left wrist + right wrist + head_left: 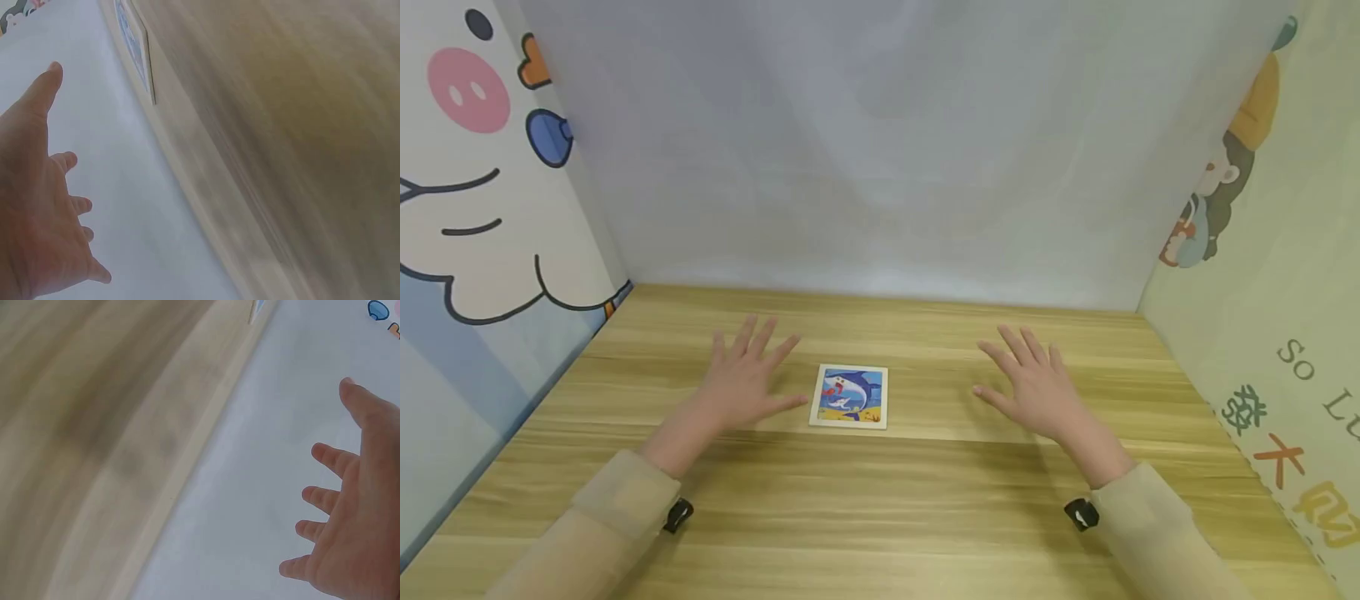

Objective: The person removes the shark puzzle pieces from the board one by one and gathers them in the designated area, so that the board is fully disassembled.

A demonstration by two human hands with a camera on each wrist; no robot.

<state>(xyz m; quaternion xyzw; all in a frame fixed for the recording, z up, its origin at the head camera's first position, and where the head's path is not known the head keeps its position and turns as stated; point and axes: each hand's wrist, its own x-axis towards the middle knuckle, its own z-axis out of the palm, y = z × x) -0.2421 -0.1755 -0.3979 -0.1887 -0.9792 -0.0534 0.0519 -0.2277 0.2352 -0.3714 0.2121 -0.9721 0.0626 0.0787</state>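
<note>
A small square picture board (849,397) with a white border lies flat on the wooden table, left of middle. Its picture shows a blue and white sea animal above yellow sand. To the board's left is my left hand (737,383), fingers spread, its thumb tip near the board's left edge in the head view. The left wrist view shows that hand (37,200) raised above the tabletop, with the board (134,44) apart from it. My right hand (1036,387) is farther off on the right, fingers also spread. Both hands hold nothing.
The wood-grain table (880,517) runs back to a plain pale curtain (880,150). A cartoon-printed panel (490,200) stands along the left side, and a pale green printed panel (1247,333) along the right. Each sleeve has a black band by the wrist.
</note>
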